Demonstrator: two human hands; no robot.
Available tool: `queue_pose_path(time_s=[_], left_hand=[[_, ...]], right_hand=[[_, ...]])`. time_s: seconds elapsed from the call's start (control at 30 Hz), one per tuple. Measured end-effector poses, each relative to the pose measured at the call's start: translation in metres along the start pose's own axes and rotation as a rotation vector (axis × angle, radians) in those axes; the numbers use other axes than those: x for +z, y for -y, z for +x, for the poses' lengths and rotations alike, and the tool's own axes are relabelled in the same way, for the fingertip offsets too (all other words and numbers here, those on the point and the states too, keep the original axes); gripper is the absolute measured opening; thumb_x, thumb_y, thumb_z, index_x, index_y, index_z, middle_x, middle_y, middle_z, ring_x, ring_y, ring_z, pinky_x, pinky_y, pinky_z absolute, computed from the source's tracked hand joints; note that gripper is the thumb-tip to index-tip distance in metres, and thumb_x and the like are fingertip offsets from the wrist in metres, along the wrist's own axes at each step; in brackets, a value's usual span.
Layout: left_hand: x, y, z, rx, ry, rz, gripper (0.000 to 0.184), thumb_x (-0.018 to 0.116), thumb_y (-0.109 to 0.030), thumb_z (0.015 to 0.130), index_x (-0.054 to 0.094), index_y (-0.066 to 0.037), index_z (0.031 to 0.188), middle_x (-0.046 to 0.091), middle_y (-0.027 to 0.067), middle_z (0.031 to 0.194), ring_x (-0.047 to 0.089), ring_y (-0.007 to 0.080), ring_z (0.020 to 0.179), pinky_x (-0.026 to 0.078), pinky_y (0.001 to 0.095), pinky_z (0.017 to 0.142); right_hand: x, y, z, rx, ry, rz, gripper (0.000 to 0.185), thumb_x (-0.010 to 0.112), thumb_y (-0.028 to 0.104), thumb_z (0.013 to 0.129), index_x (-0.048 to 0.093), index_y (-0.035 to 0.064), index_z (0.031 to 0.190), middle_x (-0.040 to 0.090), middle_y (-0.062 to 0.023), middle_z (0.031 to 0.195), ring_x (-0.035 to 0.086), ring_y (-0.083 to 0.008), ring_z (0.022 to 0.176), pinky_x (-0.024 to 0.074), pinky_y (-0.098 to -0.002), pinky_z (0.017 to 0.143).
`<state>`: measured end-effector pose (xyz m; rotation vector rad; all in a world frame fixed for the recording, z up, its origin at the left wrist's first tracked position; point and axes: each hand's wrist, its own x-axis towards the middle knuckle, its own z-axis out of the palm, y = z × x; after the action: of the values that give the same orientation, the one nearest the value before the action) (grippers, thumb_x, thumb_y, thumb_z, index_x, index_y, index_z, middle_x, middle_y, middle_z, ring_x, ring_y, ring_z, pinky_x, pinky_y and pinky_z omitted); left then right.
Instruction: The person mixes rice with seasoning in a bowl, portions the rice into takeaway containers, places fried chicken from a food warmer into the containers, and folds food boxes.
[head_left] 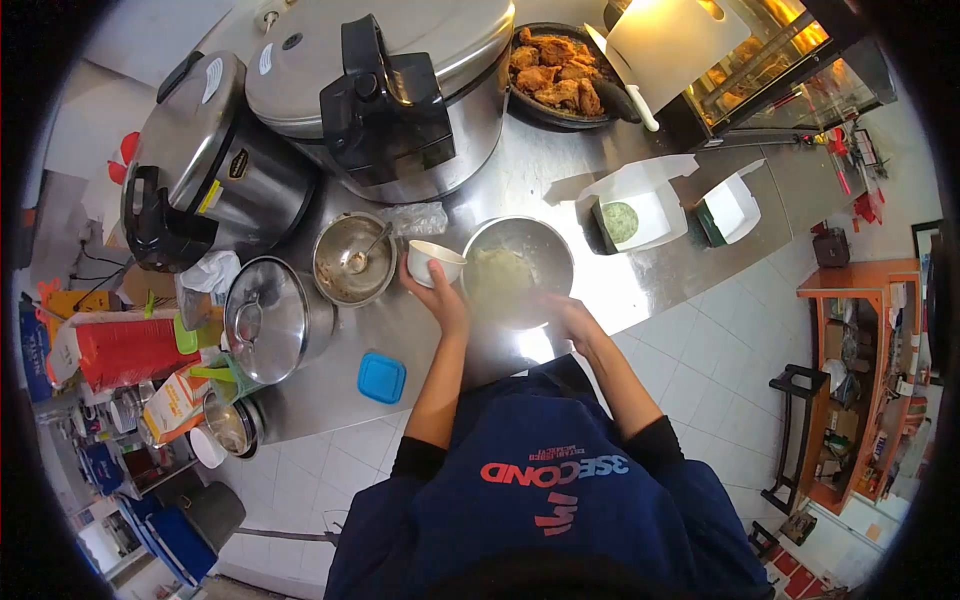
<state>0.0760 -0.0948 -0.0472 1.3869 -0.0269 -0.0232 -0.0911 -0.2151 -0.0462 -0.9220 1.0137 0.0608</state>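
Note:
My left hand (438, 296) is closed around a small white bowl (436, 262), tilted at the left rim of a larger steel mixing bowl. That steel bowl (555, 255) holds a pale mass of food (500, 275), hazy as if steaming. Over the lower right rim of the mixing bowl is my right hand (574, 322); its fingers are blurred, and I cannot tell whether they grip anything. Left of the small bowl sits another steel bowl (330, 270) with a spoon (375, 240) in it. A blue square lid or box (381, 377) lies near the counter's front edge.
Two large lidded cookers (220, 160) (470, 150) line the back left. A lidded pot (265, 320) stands left. Behind are a pan of fried chicken (555, 75) and a knife (640, 105). Two open cartons (655, 205) (735, 210) stand right; one holds a round pale-green portion (620, 222).

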Motion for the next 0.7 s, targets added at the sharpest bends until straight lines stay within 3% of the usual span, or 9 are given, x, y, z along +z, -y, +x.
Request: queue_pose_path(time_s=[0.17, 0.2, 0.27, 0.33, 0.4, 0.47, 0.57, 0.6, 0.7], left_hand=[[0.004, -0.053, 0.005, -0.107, 0.511, 0.25, 0.053, 0.067, -0.02, 0.081, 0.044, -0.007, 0.127, 0.051, 0.0105, 0.121, 0.051, 0.0219, 0.108, 0.039, 0.033, 0.095], [0.003, -0.023, 0.008, 0.083, 0.597, 0.376, 0.049, 0.065, -0.022, 0.083, 0.045, -0.007, 0.126, 0.054, 0.0113, 0.12, 0.052, 0.0208, 0.109, 0.04, 0.0325, 0.095], [0.016, -0.02, -0.006, -0.184, 0.645, 0.208, 0.047, 0.062, -0.022, 0.085, 0.046, -0.008, 0.126, 0.054, 0.0132, 0.12, 0.051, 0.0218, 0.112, 0.039, 0.0322, 0.095], [0.022, 0.023, -0.021, -0.253, 0.627, 0.146, 0.045, 0.055, -0.037, 0.09, 0.046, -0.012, 0.126, 0.053, 0.0105, 0.119, 0.051, 0.0214, 0.111, 0.042, 0.0327, 0.092], [0.031, 0.029, -0.038, -0.449, 0.558, -0.035, 0.048, 0.049, -0.049, 0.091, 0.046, -0.014, 0.125, 0.053, 0.0086, 0.118, 0.051, 0.0214, 0.111, 0.043, 0.0329, 0.087], [0.034, 0.024, -0.049, -0.649, 0.498, -0.227, 0.054, 0.044, -0.056, 0.09, 0.047, -0.014, 0.124, 0.054, 0.0077, 0.118, 0.052, 0.0221, 0.109, 0.045, 0.0329, 0.083], [0.031, 0.0, -0.048, -0.896, 0.506, -0.453, 0.061, 0.039, -0.063, 0.088, 0.048, -0.013, 0.122, 0.056, 0.0075, 0.116, 0.055, 0.0237, 0.105, 0.046, 0.0336, 0.08], [0.034, -0.035, -0.046, -1.06, 0.5, -0.6, 0.062, 0.038, -0.063, 0.088, 0.049, -0.012, 0.122, 0.056, 0.0077, 0.116, 0.056, 0.0241, 0.104, 0.046, 0.0339, 0.08], [0.027, -0.032, -0.039, -1.103, 0.447, -0.681, 0.065, 0.038, -0.065, 0.087, 0.05, -0.011, 0.122, 0.057, 0.0095, 0.114, 0.059, 0.0264, 0.1, 0.049, 0.0369, 0.08]], right_hand=[[-0.022, 0.047, -0.047, -0.03, 0.029, -0.134, 0.035, 0.062, 0.022, 0.088, 0.06, 0.0083, 0.121, 0.056, 0.004, 0.07, 0.041, -0.0032, 0.053, 0.0331, -0.0168, 0.049], [-0.023, 0.057, -0.055, -0.039, 0.023, -0.189, 0.035, 0.063, 0.022, 0.088, 0.061, 0.0091, 0.12, 0.059, 0.0032, 0.073, 0.043, -0.0033, 0.054, 0.0355, -0.0165, 0.052], [-0.027, 0.056, -0.054, -0.195, 0.003, -0.333, 0.037, 0.063, 0.025, 0.087, 0.061, 0.0098, 0.12, 0.065, -0.0013, 0.078, 0.054, -0.007, 0.063, 0.0433, -0.0201, 0.061], [-0.023, 0.044, -0.045, -0.435, -0.063, -0.498, 0.038, 0.062, 0.025, 0.087, 0.06, 0.0091, 0.121, 0.067, -0.0056, 0.077, 0.059, -0.0113, 0.065, 0.0466, -0.024, 0.062], [0.02, 0.066, -0.08, -0.436, -0.353, -1.106, 0.037, 0.056, 0.019, 0.087, 0.058, 0.0084, 0.122, 0.066, -0.0162, 0.079, 0.066, -0.0273, 0.067, 0.0503, -0.0382, 0.059], [0.039, 0.03, -0.075, -0.821, -0.496, -1.315, 0.046, 0.055, 0.013, 0.083, 0.053, 0.0088, 0.128, 0.064, -0.0113, 0.074, 0.063, -0.0249, 0.057, 0.0487, -0.0371, 0.051], [0.049, 0.017, -0.081, -0.974, -0.515, -1.422, 0.06, 0.058, 0.007, 0.073, 0.048, 0.0054, 0.132, 0.054, -0.0065, 0.07, 0.057, -0.0169, 0.047, 0.0448, -0.0291, 0.043], [0.048, 0.021, -0.085, -0.993, -0.511, -1.419, 0.057, 0.058, 0.008, 0.074, 0.048, 0.005, 0.131, 0.055, -0.0066, 0.071, 0.057, -0.0181, 0.047, 0.0449, -0.0301, 0.044], [0.043, 0.042, -0.098, -1.057, -0.531, -1.369, 0.044, 0.056, 0.01, 0.081, 0.052, 0.0042, 0.124, 0.057, -0.0079, 0.073, 0.057, -0.0224, 0.049, 0.0453, -0.034, 0.046]])
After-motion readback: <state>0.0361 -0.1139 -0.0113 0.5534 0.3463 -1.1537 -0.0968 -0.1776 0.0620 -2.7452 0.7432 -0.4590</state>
